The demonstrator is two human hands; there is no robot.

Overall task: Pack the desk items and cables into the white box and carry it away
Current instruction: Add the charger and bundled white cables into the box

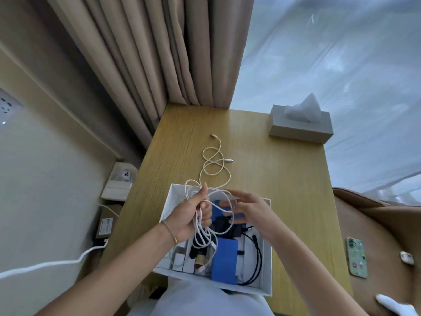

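Note:
The white box [267, 267] sits at the near edge of the wooden desk [284, 179]. Inside lie a blue packet [224, 261], a black cable [256, 258], a black adapter and small white boxes. My left hand [196, 215] grips a bundle of white cable [206, 233] above the box, loops hanging down into it. My right hand [248, 207] is beside it, its fingertips pinching a loop of the same cable. A second, cream-coloured cable [214, 165] lies loose on the desk beyond the box.
A grey tissue box [300, 126] stands at the desk's far right corner. A phone [356, 257] and an earbud case [406, 257] lie on the brown seat at right. Curtains hang behind the desk. Cardboard boxes and a thick white cord [45, 264] are on the left floor.

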